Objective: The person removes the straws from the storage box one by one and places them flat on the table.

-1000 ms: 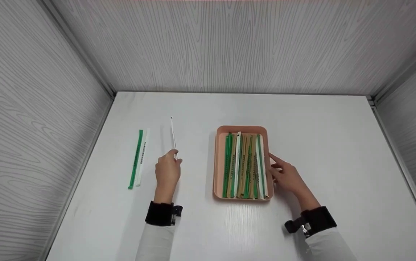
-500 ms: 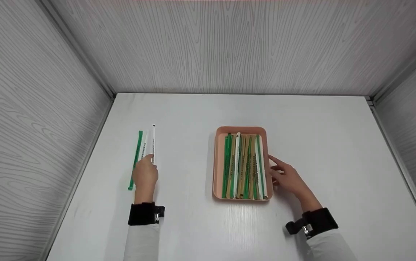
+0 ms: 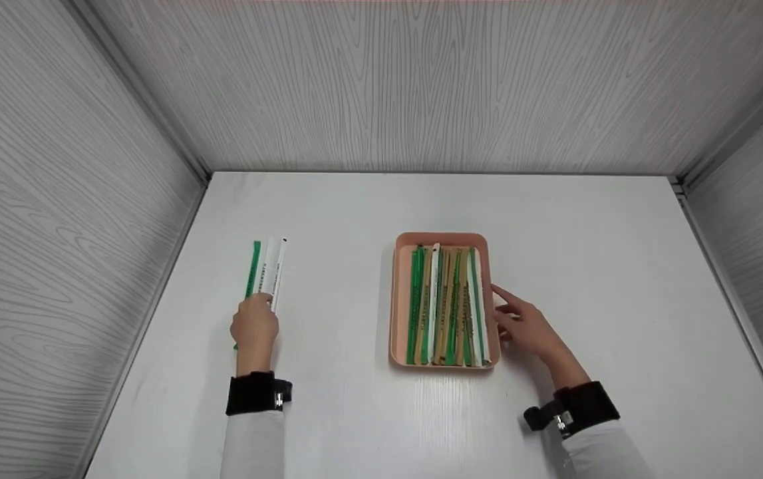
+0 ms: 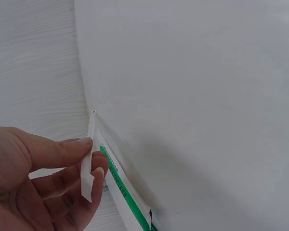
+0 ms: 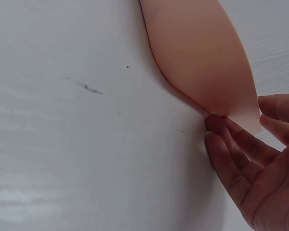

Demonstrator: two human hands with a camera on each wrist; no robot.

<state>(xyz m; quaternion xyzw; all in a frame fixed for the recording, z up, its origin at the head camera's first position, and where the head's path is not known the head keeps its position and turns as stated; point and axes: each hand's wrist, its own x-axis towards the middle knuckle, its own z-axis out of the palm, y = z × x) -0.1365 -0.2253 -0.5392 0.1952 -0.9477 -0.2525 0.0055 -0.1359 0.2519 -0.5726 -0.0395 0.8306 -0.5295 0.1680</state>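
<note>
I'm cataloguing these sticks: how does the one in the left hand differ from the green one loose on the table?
The held stick is white; the loose stick is green. The held stick is pinched in the left hand, while the loose stick lies on the table. Both are long and thin, with dark print.

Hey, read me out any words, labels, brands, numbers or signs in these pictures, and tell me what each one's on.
No text is legible.
White stick pinched by the left hand: dark print, too small to read.
Other white stick, next to the green one: dark print, too small.
Green one: dark print, too small and blurred.
Sticks in the tray: dark print on several, too small.
</note>
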